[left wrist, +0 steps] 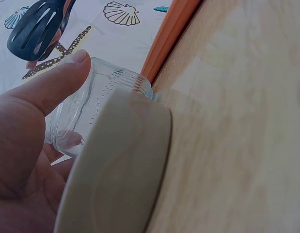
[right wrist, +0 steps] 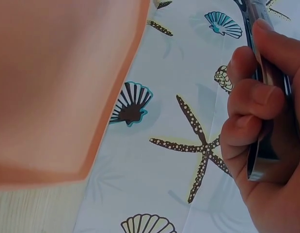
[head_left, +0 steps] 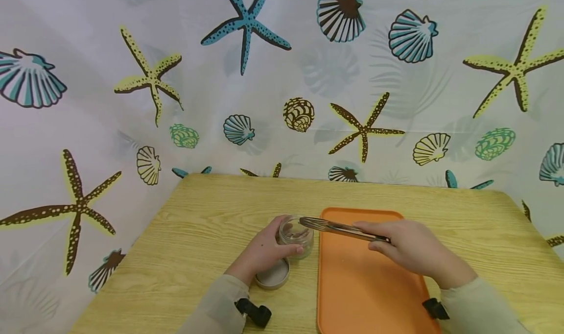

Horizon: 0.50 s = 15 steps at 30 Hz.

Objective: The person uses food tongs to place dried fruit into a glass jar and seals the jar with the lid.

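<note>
My left hand (head_left: 266,248) grips a clear glass jar (head_left: 304,250) beside the tray's left edge; the jar has no lid on. Its round lid (head_left: 273,276) lies on the table just below that hand, and looms large and beige as the lid (left wrist: 120,165) in the left wrist view. In my right hand (head_left: 411,246) is a pair of metal tongs (head_left: 348,229) with dark slotted heads (left wrist: 36,31). The heads point left over the jar's mouth, apart from the glass in the left wrist view. Fingers curl round the tongs' handle (right wrist: 268,141).
An orange tray (head_left: 361,295) lies on the wood-grain table (head_left: 198,236), right of the jar and under the right hand. A white curtain (head_left: 273,89) printed with shells and starfish hangs behind the table and along its left side.
</note>
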Motion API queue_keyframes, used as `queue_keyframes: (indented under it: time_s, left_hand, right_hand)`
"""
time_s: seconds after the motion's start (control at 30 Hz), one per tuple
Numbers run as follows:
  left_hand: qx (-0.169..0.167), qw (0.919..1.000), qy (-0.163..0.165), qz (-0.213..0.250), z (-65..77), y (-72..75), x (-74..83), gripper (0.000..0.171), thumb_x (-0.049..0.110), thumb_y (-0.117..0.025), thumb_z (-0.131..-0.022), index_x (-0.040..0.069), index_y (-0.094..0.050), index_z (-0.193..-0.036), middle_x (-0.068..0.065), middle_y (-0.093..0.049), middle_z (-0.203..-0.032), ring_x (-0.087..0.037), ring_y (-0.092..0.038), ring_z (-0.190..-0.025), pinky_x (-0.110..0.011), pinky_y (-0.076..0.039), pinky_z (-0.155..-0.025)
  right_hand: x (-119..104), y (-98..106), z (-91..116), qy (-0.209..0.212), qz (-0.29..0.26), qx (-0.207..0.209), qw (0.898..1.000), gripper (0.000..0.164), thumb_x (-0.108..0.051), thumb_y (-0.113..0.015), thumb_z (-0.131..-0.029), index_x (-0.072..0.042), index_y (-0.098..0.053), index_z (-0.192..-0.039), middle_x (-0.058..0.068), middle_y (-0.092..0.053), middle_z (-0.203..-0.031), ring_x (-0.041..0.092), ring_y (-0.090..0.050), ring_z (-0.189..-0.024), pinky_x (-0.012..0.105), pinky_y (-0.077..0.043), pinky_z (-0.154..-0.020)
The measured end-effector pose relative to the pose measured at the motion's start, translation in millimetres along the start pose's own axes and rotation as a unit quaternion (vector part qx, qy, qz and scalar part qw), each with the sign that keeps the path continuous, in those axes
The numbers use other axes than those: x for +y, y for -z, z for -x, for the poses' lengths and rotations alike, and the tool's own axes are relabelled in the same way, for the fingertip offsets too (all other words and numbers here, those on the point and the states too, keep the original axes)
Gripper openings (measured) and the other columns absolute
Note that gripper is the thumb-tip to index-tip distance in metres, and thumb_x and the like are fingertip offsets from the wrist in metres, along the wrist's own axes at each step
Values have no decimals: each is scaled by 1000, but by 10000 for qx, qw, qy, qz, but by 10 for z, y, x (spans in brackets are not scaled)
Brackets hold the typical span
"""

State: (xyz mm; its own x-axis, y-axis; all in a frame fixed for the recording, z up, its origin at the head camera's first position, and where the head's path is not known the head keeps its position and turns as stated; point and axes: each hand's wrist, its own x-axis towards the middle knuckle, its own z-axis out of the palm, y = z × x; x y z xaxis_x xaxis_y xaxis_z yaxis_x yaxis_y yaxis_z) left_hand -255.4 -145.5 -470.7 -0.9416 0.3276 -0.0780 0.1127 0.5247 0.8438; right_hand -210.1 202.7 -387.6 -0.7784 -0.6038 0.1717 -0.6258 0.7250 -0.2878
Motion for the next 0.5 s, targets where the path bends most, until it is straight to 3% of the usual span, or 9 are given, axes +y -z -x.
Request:
queue_keyframes:
  time_s: [0.3, 0.5]
  left_hand:
    - [17, 9999, 78, -92, 7, 10, 4, 96, 62, -80, -79, 31, -34, -158, -4, -46, -154, -34, -40, -141, -60, -37, -106]
    - [48, 9998, 122, -148, 10, 8, 11, 95, 62, -80, -79, 32, -34, -157, -6, -43, -155, -35, -41, -140, -60, -38, -104]
  right_hand:
    - [-62, -58, -108, 27, -192, -59, 9998, 49, -42, -61, -101, -36, -53, -149, -9, -70, -121, -4, -57, -74, 28, -45, -64]
    - [-88, -57, -125, -6, -474, -159, 9987, 51, -40, -64, -100, -38, -51, -150, -21, -62, -89, -1, -50, -67, 27, -42, -58]
